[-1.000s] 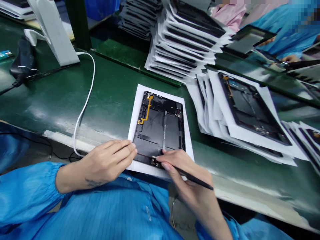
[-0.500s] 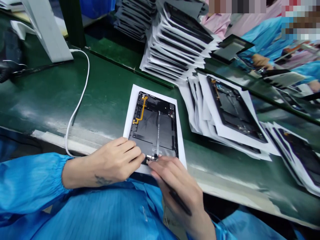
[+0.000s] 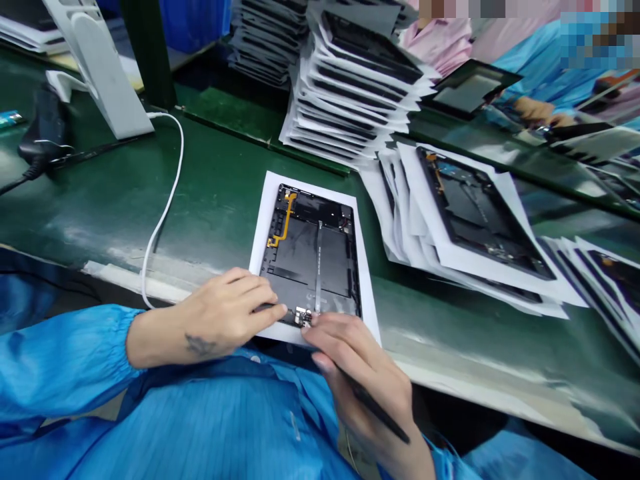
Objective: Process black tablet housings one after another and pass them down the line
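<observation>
An opened black tablet housing (image 3: pixel 290 263) lies on a white sheet (image 3: pixel 369 293) at the table's front edge. It carries an orange flex cable (image 3: pixel 287 223) at upper left and a thin grey ribbon cable (image 3: pixel 319 267) down the middle. My left hand (image 3: pixel 225 313) rests over its lower left edge, fingers curled onto it. At the bottom edge, between my hands, a small circuit board (image 3: pixel 303 315) shows. My right hand (image 3: pixel 363 373) is closed around a slim black tool (image 3: pixel 383 413), fingertips at this board. The tool's working tip is hidden under the fingers.
More tablet housings (image 3: pixel 480 207) on paper lie to the right, and a tall stack (image 3: pixel 350 100) stands behind. At left are a white stand (image 3: pixel 103 80), a white cable (image 3: pixel 167 200) and a black corded device (image 3: pixel 45 130). Another person's hands (image 3: pixel 543 110) work across the table.
My right hand has shifted slightly right and down, so more of the circuit board shows. My left fingers have drawn back a little to the left. The whole view has shifted slightly.
</observation>
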A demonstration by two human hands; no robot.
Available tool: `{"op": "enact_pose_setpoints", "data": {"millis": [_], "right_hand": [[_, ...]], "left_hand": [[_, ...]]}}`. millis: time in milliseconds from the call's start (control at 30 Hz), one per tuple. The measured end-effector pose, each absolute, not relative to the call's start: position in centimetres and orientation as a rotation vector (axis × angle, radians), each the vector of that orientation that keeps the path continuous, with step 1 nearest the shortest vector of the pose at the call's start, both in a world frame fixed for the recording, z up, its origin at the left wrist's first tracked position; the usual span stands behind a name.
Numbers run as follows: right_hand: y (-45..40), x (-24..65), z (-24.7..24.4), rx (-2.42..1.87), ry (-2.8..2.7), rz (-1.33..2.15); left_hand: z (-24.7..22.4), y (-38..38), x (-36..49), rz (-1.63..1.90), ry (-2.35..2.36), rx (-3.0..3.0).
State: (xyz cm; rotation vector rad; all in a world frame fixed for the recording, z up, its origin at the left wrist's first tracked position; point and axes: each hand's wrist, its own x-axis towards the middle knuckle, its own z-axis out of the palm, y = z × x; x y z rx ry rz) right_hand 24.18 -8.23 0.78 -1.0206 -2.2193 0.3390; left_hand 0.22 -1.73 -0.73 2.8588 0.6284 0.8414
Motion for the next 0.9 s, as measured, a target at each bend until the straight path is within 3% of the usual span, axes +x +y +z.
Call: {"op": "enact_pose_setpoints", "data": {"millis": [167,633,800,900], "right_hand": [[-7.4,23.5,-0.1,-0.879,-2.311,0.168],[-6.0,21.0,-2.5,-0.834,-2.388,-0.079],[-5.5,20.3,-2.7,-0.884,-2.278,-0.175],[-4.9,19.6,-2.2,-0.889,-2.108,-0.228]], "left_hand": [[0.0,-0.3,-2.0,0.888,0.845,2.310],[-0.3,1.0,-4.0,0.832,1.178,2.084],[0.8,3.3,-4.7,0.463,1.289,1.624],[2.0,3.6,-2.9,0.317,1.110,1.437]]}}
